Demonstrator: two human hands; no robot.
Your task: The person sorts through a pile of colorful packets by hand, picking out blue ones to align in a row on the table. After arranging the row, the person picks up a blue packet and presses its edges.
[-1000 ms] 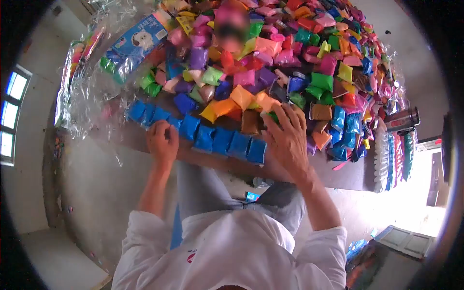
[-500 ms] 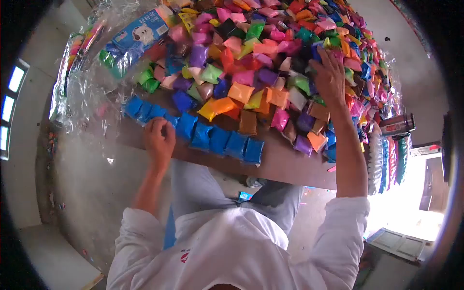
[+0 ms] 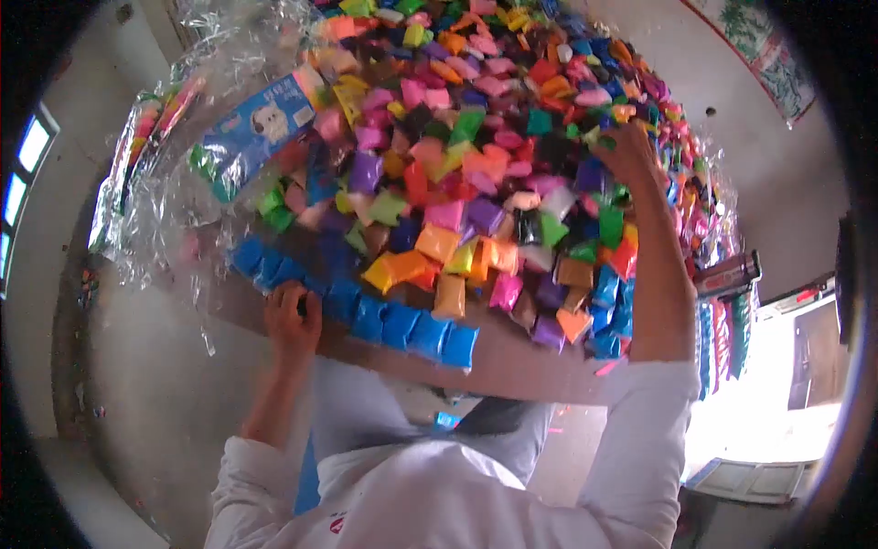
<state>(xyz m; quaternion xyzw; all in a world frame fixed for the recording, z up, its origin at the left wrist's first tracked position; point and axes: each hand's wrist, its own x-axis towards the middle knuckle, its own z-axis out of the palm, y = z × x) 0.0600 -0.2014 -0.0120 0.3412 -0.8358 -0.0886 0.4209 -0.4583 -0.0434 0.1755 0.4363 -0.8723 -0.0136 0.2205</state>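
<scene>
A row of blue packets [image 3: 385,323] runs along the near edge of the brown table [image 3: 512,359]. My left hand [image 3: 293,316] rests against the left part of this row with its fingers curled in; whatever they hold is hidden. Farther away, my right hand [image 3: 629,153] reaches into the right side of a large heap of small colourful packets [image 3: 485,165]. Its fingers are bent to a pinch among the packets, blurred, and I cannot make out what lies between them. Beneath that forearm lie more blue packets [image 3: 605,288].
Crumpled clear plastic wrap [image 3: 151,206] covers the table's left end, with a blue printed bag [image 3: 261,128] showing a white dog on it. At the right stands a cylindrical can [image 3: 729,274] above several coloured bags [image 3: 722,334]. A bright doorway lies beyond.
The camera has tilted up, so the table sits lower in view. My right hand has gone from stretched fingers to bent ones, farther back on the heap. My left hand stays by the blue row.
</scene>
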